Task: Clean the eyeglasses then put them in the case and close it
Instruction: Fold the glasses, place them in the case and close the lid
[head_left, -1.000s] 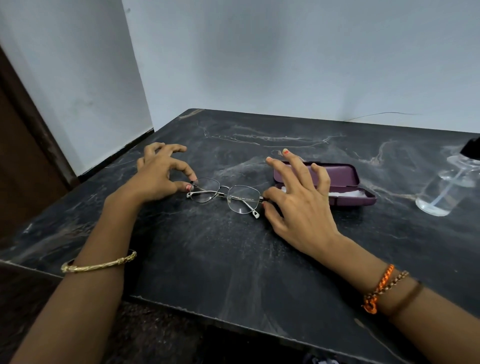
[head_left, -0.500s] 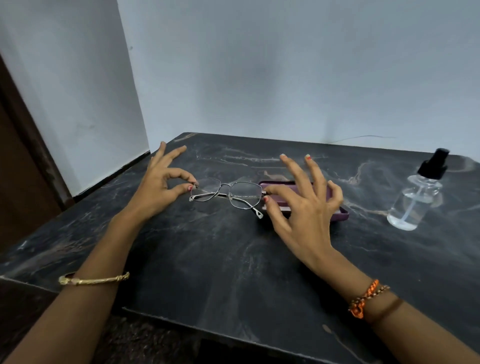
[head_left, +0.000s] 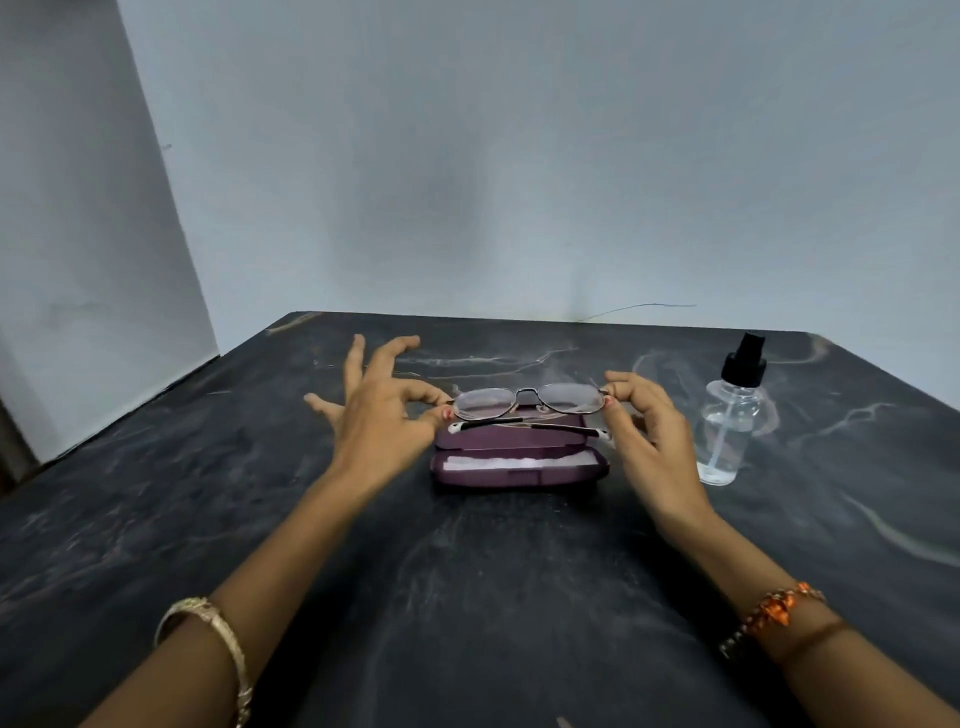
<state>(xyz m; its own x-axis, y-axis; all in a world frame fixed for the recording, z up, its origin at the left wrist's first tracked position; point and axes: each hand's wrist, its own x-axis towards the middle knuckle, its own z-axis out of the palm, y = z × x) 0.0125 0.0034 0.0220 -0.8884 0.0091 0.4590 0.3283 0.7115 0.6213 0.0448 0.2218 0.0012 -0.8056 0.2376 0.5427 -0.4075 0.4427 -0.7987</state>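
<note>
- Metal-framed eyeglasses (head_left: 529, 404) were held above the tabletop (head_left: 493, 597), one end in each hand, directly over the open case (head_left: 518, 457).
- Left hand (head_left: 382, 415): thumb and forefinger pinched the left end of the frame; the other three fingers were spread and straight, touching nothing.
- Right hand (head_left: 647, 436): thumb and forefinger pinched the right end of the frame; the remaining fingers were curled loosely behind and held nothing that could be seen.
- Temples appeared folded, lying as a dark bar just beneath the lenses, with pale tips showing at either end.
- Governing relation: the long axis of the eyeglasses ran left to right, parallel to the long axis of the case beneath. Both hands stood about equally near, one at each short end of the case.
- Case: purple, hinged open, its lid standing at the far side behind the lenses, its near tray carrying a pale lining or cloth (head_left: 511, 462); which of the two could not be determined.
- Judgement: the cleaning stage looked finished and the placing stage in hand. The coming move would call for a straight descent, with no turning of the frame.
- Risk, as judged: a temple tip catching the case rim.
- Clear spray bottle (head_left: 730, 421) with a black pump top stood just right of the right hand, apart from the case.
</note>
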